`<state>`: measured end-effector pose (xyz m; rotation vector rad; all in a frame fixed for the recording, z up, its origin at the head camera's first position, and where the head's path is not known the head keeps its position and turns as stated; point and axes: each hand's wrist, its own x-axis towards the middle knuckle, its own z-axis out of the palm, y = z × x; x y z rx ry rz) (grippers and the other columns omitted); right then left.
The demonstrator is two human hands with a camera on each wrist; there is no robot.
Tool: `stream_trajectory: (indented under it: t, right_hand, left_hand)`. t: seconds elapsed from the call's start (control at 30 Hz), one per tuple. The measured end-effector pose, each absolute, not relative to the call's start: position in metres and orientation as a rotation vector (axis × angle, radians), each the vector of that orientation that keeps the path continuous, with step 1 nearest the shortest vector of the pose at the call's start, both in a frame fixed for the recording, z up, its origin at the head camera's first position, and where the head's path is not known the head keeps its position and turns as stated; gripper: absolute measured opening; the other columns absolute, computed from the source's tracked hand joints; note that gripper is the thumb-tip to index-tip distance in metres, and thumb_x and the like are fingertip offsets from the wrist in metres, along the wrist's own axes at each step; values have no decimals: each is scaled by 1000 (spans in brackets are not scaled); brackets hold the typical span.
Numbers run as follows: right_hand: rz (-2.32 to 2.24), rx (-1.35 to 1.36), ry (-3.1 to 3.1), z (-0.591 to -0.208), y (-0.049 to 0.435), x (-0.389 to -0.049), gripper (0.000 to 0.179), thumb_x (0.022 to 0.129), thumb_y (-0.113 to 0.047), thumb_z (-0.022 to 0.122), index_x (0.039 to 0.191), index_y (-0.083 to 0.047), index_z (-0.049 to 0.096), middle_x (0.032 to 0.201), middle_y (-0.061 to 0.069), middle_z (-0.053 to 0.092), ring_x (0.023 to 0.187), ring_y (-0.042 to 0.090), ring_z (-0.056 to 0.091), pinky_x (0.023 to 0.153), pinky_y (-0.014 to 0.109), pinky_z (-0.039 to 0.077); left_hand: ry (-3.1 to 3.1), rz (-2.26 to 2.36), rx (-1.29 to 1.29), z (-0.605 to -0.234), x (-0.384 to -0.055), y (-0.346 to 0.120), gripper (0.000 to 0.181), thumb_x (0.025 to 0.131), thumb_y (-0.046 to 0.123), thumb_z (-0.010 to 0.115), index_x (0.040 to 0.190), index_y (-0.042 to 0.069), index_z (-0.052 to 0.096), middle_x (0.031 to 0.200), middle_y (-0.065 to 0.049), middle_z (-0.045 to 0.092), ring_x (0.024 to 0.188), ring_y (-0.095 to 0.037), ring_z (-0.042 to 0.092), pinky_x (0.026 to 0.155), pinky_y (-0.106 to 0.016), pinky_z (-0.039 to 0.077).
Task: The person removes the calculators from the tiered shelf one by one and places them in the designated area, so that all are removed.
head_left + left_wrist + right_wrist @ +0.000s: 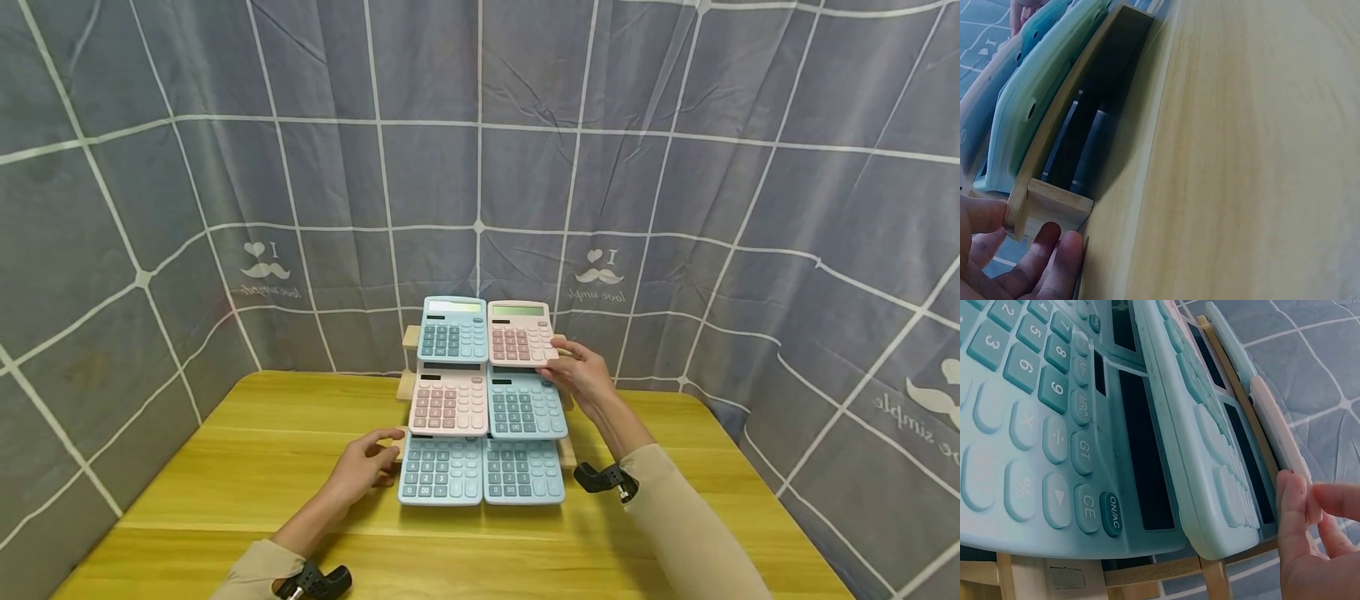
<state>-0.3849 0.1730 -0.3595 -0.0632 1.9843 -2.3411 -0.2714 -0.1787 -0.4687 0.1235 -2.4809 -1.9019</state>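
A stepped wooden stand (411, 337) bears several calculators in two columns. At its top right is a pink calculator (519, 335); my right hand (581, 375) pinches its lower right corner between thumb and fingers, as the right wrist view shows. A blue calculator (453, 330) stands beside it on the left. The middle tier has a pink calculator (448, 402) and a blue calculator (528, 405). Two blue calculators (441, 472) fill the bottom tier. At the stand's lower left, my left hand (362, 468) grips the wooden end (1057, 206), thumb on one side and fingers curled beneath.
The stand rests on a yellow wood-grain table (247, 450). A grey curtain (330, 175) with white grid lines hangs behind the table and along both sides. Each wrist carries a black strapped device (607, 479).
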Motion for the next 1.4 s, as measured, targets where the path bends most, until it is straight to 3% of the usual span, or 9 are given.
stream_trajectory:
  t: [0.63,0.9,1.13,1.4]
  right_hand:
    - [-2376,-69,1976,-355,177,-383,55,94,6,60,147,-2,47,121,18,55,78,14,74,72,21,60]
    - [-2360,-99,2004,-347,186,-380,54,96,4,60,147,-1,46,113,15,61,78,14,74,74,21,60]
    - [-2374,-88,2007,-340,195,-377,54,97,5,58,148,1,43,118,14,57,82,17,75,75,19,59]
    - [-2374,-79,2013,-341,206,-375,55,97,4,59,149,1,43,113,12,59,83,17,75,76,20,59]
  left_hand:
    - [-2476,-1919,106,-469,-269,-179,32,102,11,56,132,5,62,104,-17,65,88,-24,67,70,-38,60]
    - [-2461,-1899,110,-467,-271,-177,31,100,8,57,130,3,64,101,-17,66,86,-25,68,70,-36,59]
    - [-2474,-1870,83,-467,-274,-176,32,100,8,58,131,2,63,102,-18,67,88,-24,69,73,-35,60]
    - [-2489,-1834,79,-469,-273,-179,31,100,7,58,130,3,64,102,-17,68,89,-24,71,76,-36,60]
